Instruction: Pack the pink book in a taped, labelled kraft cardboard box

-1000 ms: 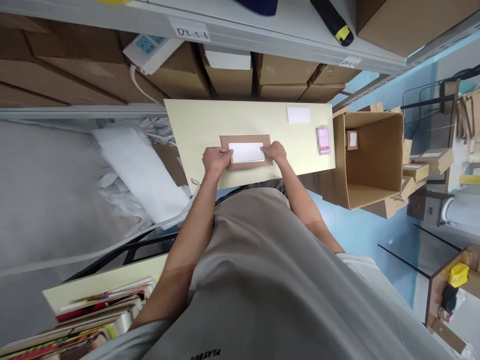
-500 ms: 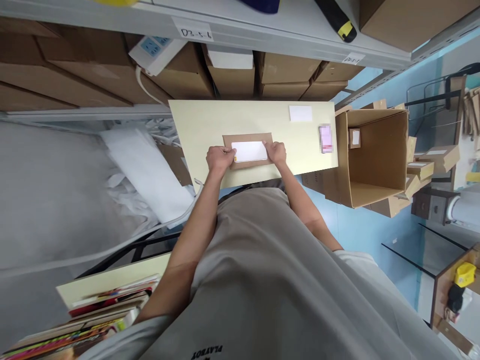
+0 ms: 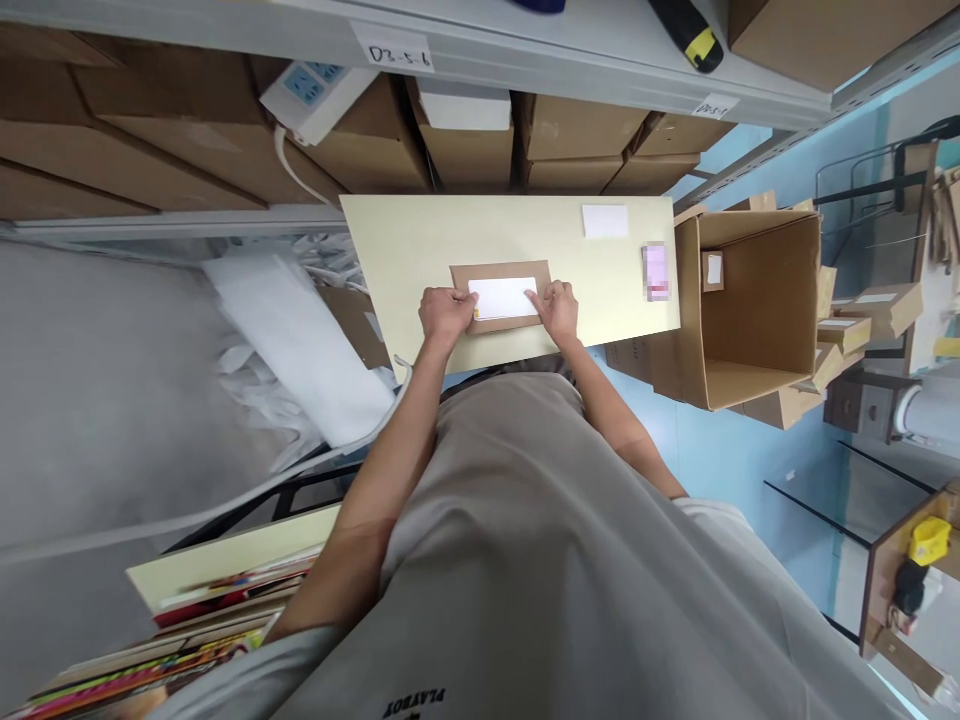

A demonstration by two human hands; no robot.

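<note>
A flat brown cardboard parcel (image 3: 495,271) rests on the pale yellow tabletop (image 3: 405,235), in front of my body. On its upper face lies a white label (image 3: 504,298) with a small yellow mark at its lower left corner. My left hand (image 3: 445,314) is closed on the parcel's left end, thumb at the label's left edge. At the right end my right hand (image 3: 558,312) grips the parcel, its thumb pressing near the label's right edge and its fingers curled. The parcel's underside is hidden.
A white slip (image 3: 605,221) and a blurred pink item (image 3: 655,272) lie on the tabletop's right part. A large open carton (image 3: 757,385) stands to the right, a small labelled box (image 3: 713,270) inside. Behind are shelved boxes (image 3: 581,128) and a power strip (image 3: 315,100).
My right hand's fingers have shifted slightly, with the thumb still by the label's right edge. The parcel stays in nearly the same place. The whole view has moved a little.
</note>
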